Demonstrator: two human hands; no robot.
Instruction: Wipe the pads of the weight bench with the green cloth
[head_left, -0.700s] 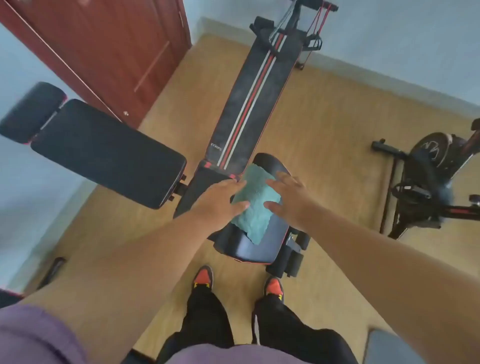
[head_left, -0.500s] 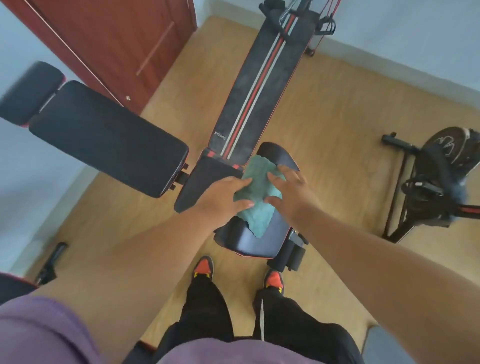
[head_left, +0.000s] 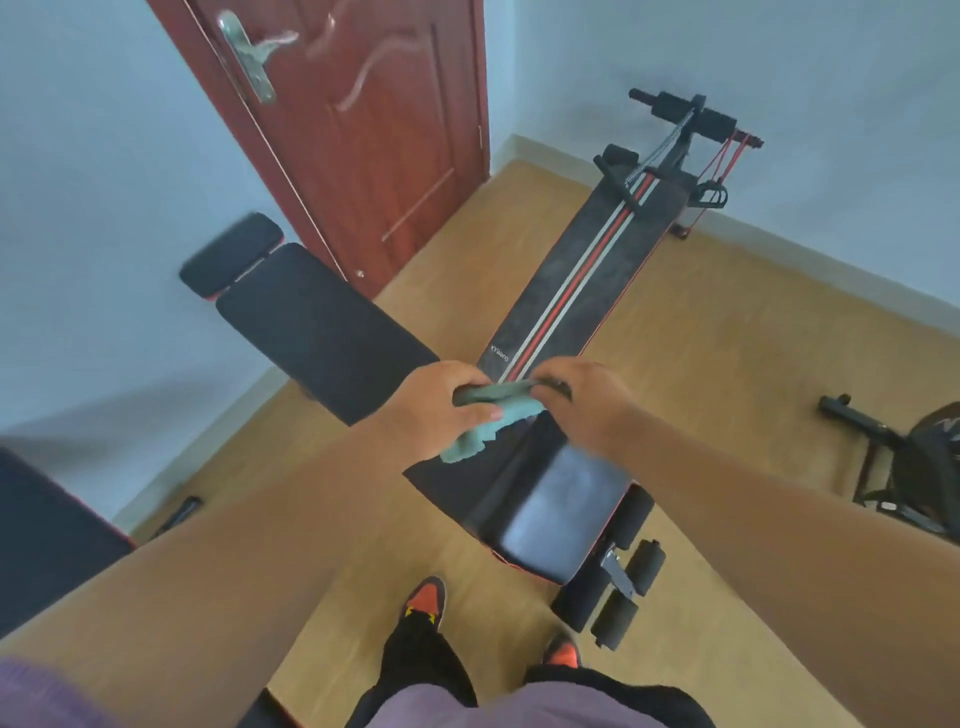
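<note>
Cloth (head_left: 485, 415) hangs bunched between my two hands, green and crumpled, lifted just above the near end of the weight bench. My left hand (head_left: 436, 405) grips its left part, fingers (head_left: 480, 413) curled over the top fold and a loose tail drooping below my palm; my right hand (head_left: 582, 397) pinches the other end, fingers bent down round the rolled edge. Under the cloth lies the glossy black seat pad (head_left: 550, 519), with round foam rollers (head_left: 623, 587) at its near right corner. Beyond my hands the long back pad (head_left: 582, 275), black with red and white stripes down the middle, runs away toward the far wall, ending in a frame with foam handles and red cords (head_left: 719, 156). To the left a second padded bench (head_left: 322, 327) angles up, its small head pad (head_left: 228, 254) blurred, and my left forearm crosses in front of its lower corner. A dark exercise machine (head_left: 904, 467) stands at the right edge, well apart from the bench. The floor (head_left: 753, 364) is yellowish wood, the walls pale blue, and a red-brown door (head_left: 363, 130) with a metal handle stands at the upper left. My orange shoes (head_left: 423, 603) stand on the floor just before the seat.
</note>
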